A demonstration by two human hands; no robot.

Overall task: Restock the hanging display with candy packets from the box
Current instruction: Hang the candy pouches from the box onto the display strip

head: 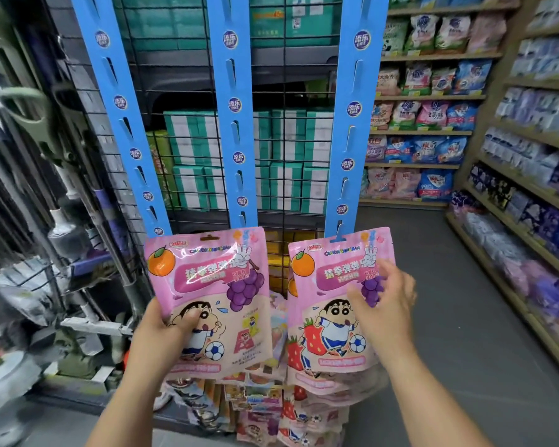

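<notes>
Two bare arms reached up from the bottom of the frame. The left hand [165,330] gripped a pink candy packet [213,285] by its lower left side, with the thumb curled over the front. The right hand [384,304] was let go and loose, fingers spread in front of a second pink candy packet [326,279]. It was blurry, so I could not tell if it touched the packet.

A big black wire rack [284,140] filled the middle of the frame. Wooden shop shelves [417,132] full of colourful bags ran down the right side, above a grey floor [449,301]. Three long blue hanging strips came down the rack: a left strip [120,101], a middle strip [233,124] and a right strip [352,124]. Green and white boxes [288,137] sat stacked behind the wires.

The held packet was in the lower middle, upright, its top edge near the bottom ends of the left and middle strips. The second packet hung from a blue tab at the bottom of the right strip. More candy packets [265,404] hung in a bunch under both, at the bottom of the frame.
</notes>
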